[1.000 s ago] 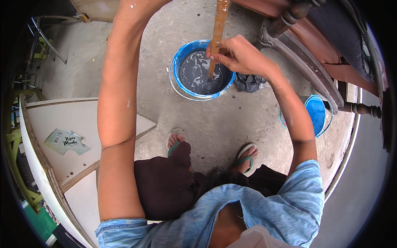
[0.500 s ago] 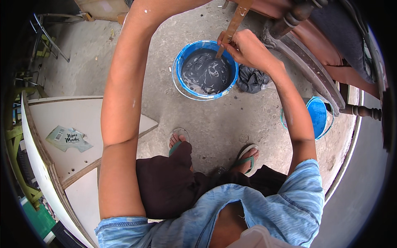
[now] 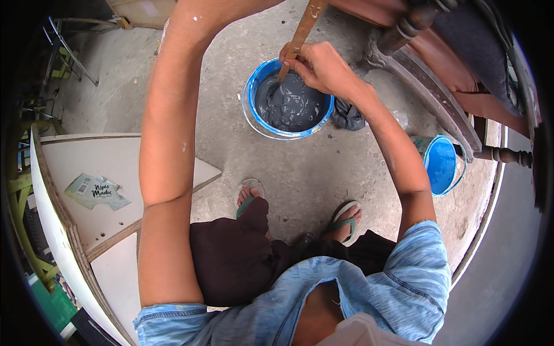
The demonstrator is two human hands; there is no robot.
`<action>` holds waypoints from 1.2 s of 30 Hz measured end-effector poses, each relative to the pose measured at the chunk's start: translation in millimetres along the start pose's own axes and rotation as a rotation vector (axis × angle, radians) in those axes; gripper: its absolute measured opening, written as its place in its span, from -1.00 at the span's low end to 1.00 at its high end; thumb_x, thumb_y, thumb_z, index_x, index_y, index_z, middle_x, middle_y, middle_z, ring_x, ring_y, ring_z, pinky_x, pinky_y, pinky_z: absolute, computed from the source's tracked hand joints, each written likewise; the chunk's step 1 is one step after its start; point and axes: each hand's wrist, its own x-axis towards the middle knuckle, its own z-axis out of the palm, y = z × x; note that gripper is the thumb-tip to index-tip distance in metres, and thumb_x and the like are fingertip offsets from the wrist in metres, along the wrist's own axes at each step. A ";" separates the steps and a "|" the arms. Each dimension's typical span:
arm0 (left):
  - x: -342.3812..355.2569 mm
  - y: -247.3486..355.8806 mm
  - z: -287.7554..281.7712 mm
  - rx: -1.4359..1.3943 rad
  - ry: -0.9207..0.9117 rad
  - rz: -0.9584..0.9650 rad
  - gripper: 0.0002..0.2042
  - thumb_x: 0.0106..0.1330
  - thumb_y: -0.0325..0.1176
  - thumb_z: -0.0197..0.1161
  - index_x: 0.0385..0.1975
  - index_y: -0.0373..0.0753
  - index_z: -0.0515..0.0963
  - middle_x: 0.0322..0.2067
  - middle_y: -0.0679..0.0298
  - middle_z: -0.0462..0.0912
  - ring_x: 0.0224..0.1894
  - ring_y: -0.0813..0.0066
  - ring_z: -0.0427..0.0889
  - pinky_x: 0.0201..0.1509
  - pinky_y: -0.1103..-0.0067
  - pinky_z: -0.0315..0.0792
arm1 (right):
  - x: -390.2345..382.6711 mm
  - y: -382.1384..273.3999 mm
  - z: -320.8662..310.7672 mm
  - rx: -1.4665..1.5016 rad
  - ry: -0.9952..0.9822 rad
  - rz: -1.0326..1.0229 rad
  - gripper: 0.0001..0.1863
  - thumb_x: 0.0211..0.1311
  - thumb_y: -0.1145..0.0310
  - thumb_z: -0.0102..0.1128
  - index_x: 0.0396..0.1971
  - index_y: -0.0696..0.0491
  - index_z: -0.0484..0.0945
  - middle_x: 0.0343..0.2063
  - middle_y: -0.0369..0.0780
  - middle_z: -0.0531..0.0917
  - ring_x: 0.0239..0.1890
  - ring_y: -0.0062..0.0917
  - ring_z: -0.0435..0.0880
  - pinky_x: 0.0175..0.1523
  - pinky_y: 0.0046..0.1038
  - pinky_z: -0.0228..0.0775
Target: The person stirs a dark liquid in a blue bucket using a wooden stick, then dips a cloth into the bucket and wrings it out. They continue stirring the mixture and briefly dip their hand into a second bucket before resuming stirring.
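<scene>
On the floor ahead of me a blue bucket [image 3: 268,128] with a wire handle holds thick dark-grey paint-like liquid [image 3: 295,109]. A flat wooden stick [image 3: 303,29] stands tilted in it, its lower end dipped near the far side. My right hand [image 3: 323,68] is closed round the stick's lower part, just over the rim. My left arm reaches up past the top edge; that hand is out of the picture, as is the stick's upper end. A crumpled black plastic bag [image 3: 348,115] lies against the bucket's right side.
A smaller blue pail [image 3: 443,164] stands at the right, by a carved dark wooden furniture piece [image 3: 430,86] with brown upholstery. White panels [image 3: 63,155] with a torn label lie at the left. My sandalled feet are on the concrete floor [image 3: 288,173].
My right hand and the stick have moved left across the bucket. The stick's dipped end has shifted from the right side toward the far left, and the liquid's surface swirls differently.
</scene>
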 end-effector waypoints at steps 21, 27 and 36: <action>1.4 0.4 9.6 -0.070 0.115 -0.011 -0.89 0.39 -0.45 0.19 -0.24 -0.36 0.57 -0.41 0.41 0.60 -0.40 0.78 0.54 -0.28 0.76 0.46 | -9.7 -18.4 -19.1 -0.006 0.045 0.207 -0.86 0.25 0.55 0.18 -0.23 0.20 0.66 -0.45 -0.02 0.73 -0.38 -0.17 0.76 -0.25 -0.31 0.55; 5.4 9.7 10.4 0.058 -0.031 0.027 -0.90 0.39 -0.45 0.19 -0.29 -0.35 0.57 -0.44 0.40 0.60 -0.36 0.78 0.60 -0.27 0.75 0.49 | -16.9 -32.9 -8.3 0.121 -0.039 0.181 -0.87 0.24 0.58 0.15 -0.26 0.22 0.64 -0.48 -0.05 0.73 -0.41 -0.22 0.76 -0.26 -0.33 0.56; 3.3 -0.3 3.5 0.065 0.129 -0.053 -0.89 0.41 -0.44 0.17 -0.31 -0.35 0.55 -0.43 0.38 0.62 -0.37 0.76 0.60 -0.25 0.74 0.50 | -21.0 -23.7 -21.0 0.073 -0.088 0.128 -0.88 0.31 0.51 0.22 -0.19 0.19 0.61 -0.47 -0.05 0.71 -0.52 -0.35 0.66 -0.36 -0.35 0.47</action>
